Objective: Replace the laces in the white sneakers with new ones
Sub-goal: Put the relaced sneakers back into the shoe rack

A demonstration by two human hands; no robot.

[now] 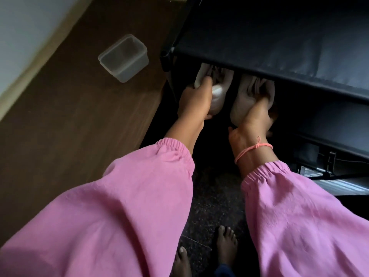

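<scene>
We are bending over a black fabric-shelved shoe rack with several tiers, and reaching under its front edge toward the lower shelf. Beside it on the left we are seeing a dark brown wooden surface carrying one clear square plastic container, lidless and apparently holding nothing. Two loose pink sleeves are filling the foreground, and below them our bare toes are showing on the dark speckled floor.

The two white sneakers are sitting side by side on the lower shelf near its left front corner, toes pointing toward us, their backs hidden under the shelf above. Our left hand is curling around the left white sneaker, fingers hooked over its side near the opening. Our right hand, a thin orange thread bracelet tied at its wrist, is gripping the right white sneaker in the same manner.

We judge that we are fetching the pair, so relacing is not yet begun. To do this well we are wanting firm holds on the uppers, drawing both shoes straight out and low so they are clearing the upper shelf's edge. Laces are too dim to make out here, and no new laces are showing.
</scene>
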